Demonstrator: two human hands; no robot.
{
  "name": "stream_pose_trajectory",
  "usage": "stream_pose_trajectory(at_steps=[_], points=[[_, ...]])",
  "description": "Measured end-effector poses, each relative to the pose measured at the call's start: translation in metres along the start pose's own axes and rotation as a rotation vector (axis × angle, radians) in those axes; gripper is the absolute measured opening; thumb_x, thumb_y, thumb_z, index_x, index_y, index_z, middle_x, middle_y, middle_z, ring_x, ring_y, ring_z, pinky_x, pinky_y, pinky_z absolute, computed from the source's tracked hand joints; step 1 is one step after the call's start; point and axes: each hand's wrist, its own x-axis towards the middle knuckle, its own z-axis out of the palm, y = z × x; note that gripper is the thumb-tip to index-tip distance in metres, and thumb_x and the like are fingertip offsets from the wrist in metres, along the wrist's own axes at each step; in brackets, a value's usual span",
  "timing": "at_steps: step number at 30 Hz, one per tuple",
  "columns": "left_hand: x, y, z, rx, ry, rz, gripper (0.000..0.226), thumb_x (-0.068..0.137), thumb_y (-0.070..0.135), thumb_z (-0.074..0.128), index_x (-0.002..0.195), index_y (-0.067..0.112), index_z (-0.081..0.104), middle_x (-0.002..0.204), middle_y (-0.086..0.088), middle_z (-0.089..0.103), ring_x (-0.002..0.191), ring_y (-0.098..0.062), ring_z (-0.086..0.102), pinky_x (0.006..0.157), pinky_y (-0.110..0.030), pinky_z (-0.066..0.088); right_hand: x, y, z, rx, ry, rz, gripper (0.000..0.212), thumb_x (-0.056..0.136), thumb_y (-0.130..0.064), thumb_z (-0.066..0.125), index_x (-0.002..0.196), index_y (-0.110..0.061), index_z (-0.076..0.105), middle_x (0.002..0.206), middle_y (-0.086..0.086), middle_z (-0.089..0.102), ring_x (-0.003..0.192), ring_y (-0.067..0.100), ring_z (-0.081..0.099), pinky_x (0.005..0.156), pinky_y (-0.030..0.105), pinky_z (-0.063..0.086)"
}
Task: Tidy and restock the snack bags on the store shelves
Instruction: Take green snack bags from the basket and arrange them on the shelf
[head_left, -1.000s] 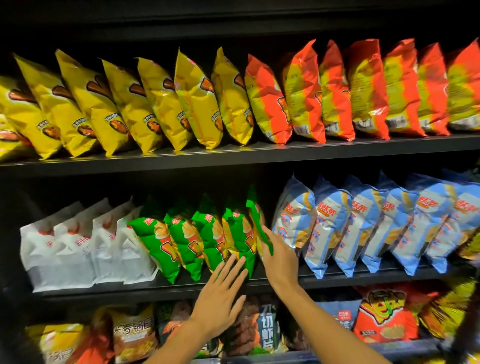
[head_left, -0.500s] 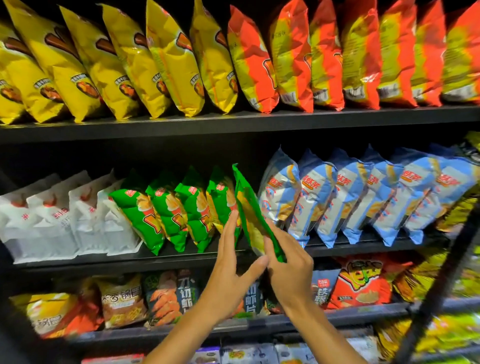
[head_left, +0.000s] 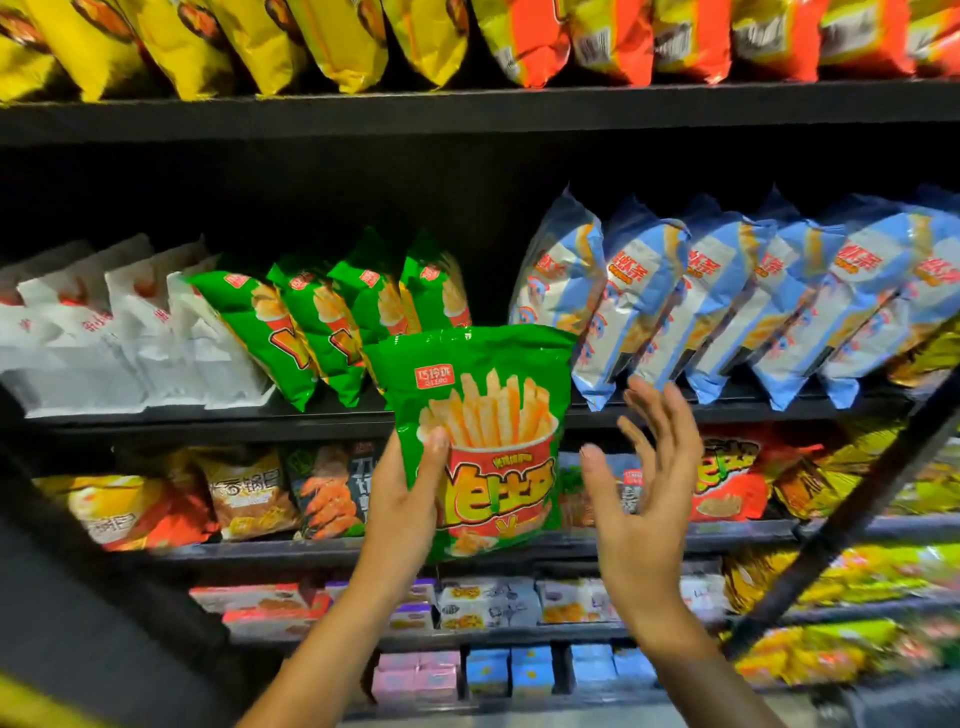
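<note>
Black shelving (head_left: 467, 111) fills the view in stacked tiers, its recesses dark and shadowed.

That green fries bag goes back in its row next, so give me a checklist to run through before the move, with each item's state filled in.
1. Bag held: the left hand grips the green fries bag at its left edge, thumb on the front. Ok.
2. Right hand free to help: open, beside the bag, not touching it. Ok.
3. Bag facing out and upright: print toward the camera, top up. Ok.
4. Slot open: a gap shows between the green row and the blue bags. Ok.
5. Depth of that gap: dark behind. Cannot tell.
6. Green row standing straight: bags lean left. Not ok.
</note>
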Motion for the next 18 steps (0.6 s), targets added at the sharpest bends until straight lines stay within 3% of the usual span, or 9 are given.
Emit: stream_pose_trajectory(at_steps=[2,5,8,11,14,18], points=[[-0.007,-0.001,-0.004,-0.007,-0.041,-0.029,0.025,0.100,0.034,0.051,0.123,0.034,0.063,0.121,0.011,0.075,0.116,-0.013,0.069,0.101,-0.046,0.054,0.016,-0.009,0.001,0.140,-0.029,0.231,0.069,0.095,-0.026,0.061,0.155,-0.033,0.028,0.151,-0.011,0.050,0.140,0.005,0.049,0.117,0.038,0.041],[-0.016,-0.001,-0.007,0.028,-0.080,-0.022,0.024,0.101,0.031,0.052,0.120,0.031,0.065,0.118,0.011,0.075,0.113,-0.010,0.070,0.098,-0.036,0.057,0.025,-0.012,0.003,0.158,-0.187,0.403,0.048,0.088,-0.036,0.065,0.133,-0.044,0.050,0.122,-0.026,0.068,0.126,-0.002,0.059,0.114,0.038,0.046],[-0.027,-0.006,-0.009,0.009,-0.139,-0.091,0.022,0.102,0.036,0.058,0.122,0.030,0.066,0.121,0.010,0.075,0.117,-0.012,0.068,0.099,-0.034,0.054,0.013,-0.011,0.003,0.071,-0.104,0.312,0.021,0.092,-0.019,0.071,0.108,-0.033,0.068,0.099,-0.020,0.078,0.103,0.004,0.072,0.089,0.029,0.059],[-0.037,-0.005,-0.015,-0.102,-0.197,-0.203,0.042,0.083,0.049,0.073,0.121,0.031,0.069,0.122,0.004,0.075,0.118,-0.020,0.069,0.095,-0.036,0.056,-0.002,-0.006,-0.001,0.032,-0.045,0.258,0.012,0.091,-0.021,0.071,0.102,-0.022,0.075,0.096,-0.006,0.079,0.093,0.017,0.075,0.082,0.036,0.060],[-0.038,0.007,-0.019,-0.148,-0.179,-0.175,0.054,0.069,0.056,0.083,0.116,0.034,0.072,0.121,0.001,0.075,0.112,-0.019,0.072,0.086,-0.028,0.057,-0.011,-0.006,-0.003,0.052,-0.061,0.276,0.012,0.089,-0.020,0.072,0.100,-0.017,0.076,0.091,-0.004,0.079,0.084,0.010,0.071,0.077,0.030,0.058],[-0.035,0.025,-0.015,-0.126,-0.148,-0.176,0.028,0.075,0.037,0.087,0.101,0.031,0.079,0.107,-0.003,0.079,0.102,-0.023,0.075,0.086,-0.035,0.057,-0.021,-0.012,-0.003,-0.009,-0.109,0.227,0.006,0.089,-0.020,0.072,0.091,-0.015,0.075,0.079,0.003,0.074,0.069,0.015,0.066,0.065,0.033,0.056]])
